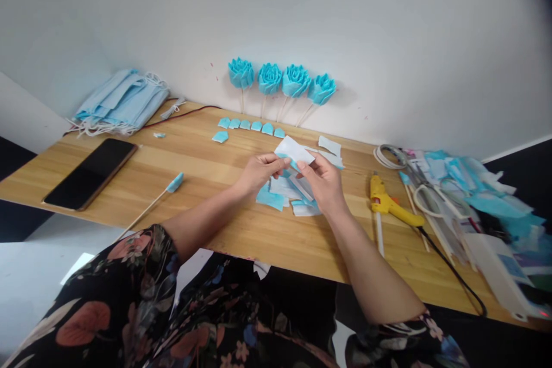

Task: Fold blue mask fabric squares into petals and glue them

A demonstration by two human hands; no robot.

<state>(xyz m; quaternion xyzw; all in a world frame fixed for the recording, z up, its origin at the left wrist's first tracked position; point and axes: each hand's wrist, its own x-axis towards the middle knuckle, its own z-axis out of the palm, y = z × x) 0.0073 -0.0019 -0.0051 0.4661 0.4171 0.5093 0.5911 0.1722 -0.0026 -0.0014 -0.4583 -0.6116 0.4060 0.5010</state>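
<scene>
Your floral sleeves (129, 299) fill the near edge of the view, and both forearms reach away from you over the wooden table (207, 167). Your left hand (259, 172) and your right hand (323, 184) meet above the middle of the table, each pinching one end of a small white-and-blue fabric piece (295, 152); your left thumb and fingers close on its left end, your right fingertips on its right end, so it hangs lifted clear of the tabletop. Directly beneath your hands lies a loose heap of cut blue and white pieces (287, 192).

Farther off, a row of small folded blue petals (252, 125) sits near the wall, and behind it four blue fabric roses (280, 80) on sticks lean against the wall. At the far left you have a stack of blue face masks (123, 100), with a dark phone (90, 172) nearer to you, and a stick with a blue tip (157, 201) lying between the phone and your left arm. To your right a yellow glue gun (388, 202) rests on the table, and beyond it scissors (425, 195) lie among a clutter of blue scraps (487, 201).
</scene>
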